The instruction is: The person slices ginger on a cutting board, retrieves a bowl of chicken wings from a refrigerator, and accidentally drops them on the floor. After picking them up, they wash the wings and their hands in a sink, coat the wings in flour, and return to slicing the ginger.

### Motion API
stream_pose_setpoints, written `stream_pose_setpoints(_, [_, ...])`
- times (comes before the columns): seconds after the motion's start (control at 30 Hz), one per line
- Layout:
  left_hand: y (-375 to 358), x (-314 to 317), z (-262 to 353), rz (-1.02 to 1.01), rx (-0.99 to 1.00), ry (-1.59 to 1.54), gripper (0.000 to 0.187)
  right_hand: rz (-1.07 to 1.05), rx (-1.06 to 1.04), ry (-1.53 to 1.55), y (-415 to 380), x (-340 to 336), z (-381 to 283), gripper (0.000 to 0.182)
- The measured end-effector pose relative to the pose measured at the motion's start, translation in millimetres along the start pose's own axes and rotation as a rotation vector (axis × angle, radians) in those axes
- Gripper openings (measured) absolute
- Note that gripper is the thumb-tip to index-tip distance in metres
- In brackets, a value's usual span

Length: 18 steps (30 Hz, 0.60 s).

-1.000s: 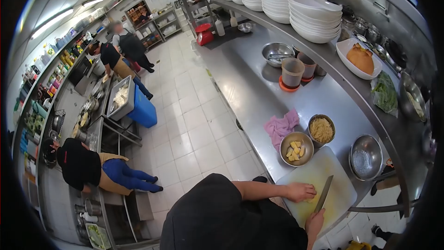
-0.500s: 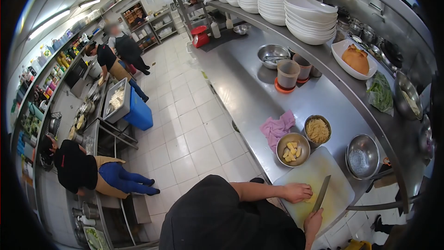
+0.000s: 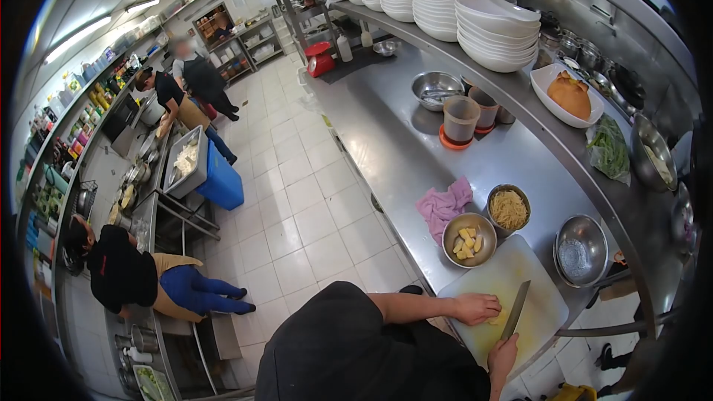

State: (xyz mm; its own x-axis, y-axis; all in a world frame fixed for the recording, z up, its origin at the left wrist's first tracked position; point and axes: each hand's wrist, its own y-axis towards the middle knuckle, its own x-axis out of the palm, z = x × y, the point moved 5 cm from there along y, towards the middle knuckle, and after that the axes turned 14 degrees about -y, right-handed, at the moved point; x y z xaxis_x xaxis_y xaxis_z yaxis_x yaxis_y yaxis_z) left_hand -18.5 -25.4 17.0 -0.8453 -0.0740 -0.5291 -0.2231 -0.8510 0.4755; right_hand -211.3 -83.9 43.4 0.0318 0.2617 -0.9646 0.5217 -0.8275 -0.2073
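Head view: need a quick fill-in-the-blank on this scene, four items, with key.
1. The knife is in the person's ____ hand; the other hand is at the cutting board.
2. The chunks in the bowl beside the cloth are ____ in colour.
3. The big bin across the aisle is ____.
4. The stacked dishes on the shelf are ____.
Missing words: right; yellow; blue; white.
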Motion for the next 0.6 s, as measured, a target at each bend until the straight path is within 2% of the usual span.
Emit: stream_pose_setpoints(0.6, [-0.2, 1.9, 1.0, 0.009, 0.007, -0.016, 0.032, -0.018, -0.008, -0.015, -2.3, -1.7, 0.8, 0.035])
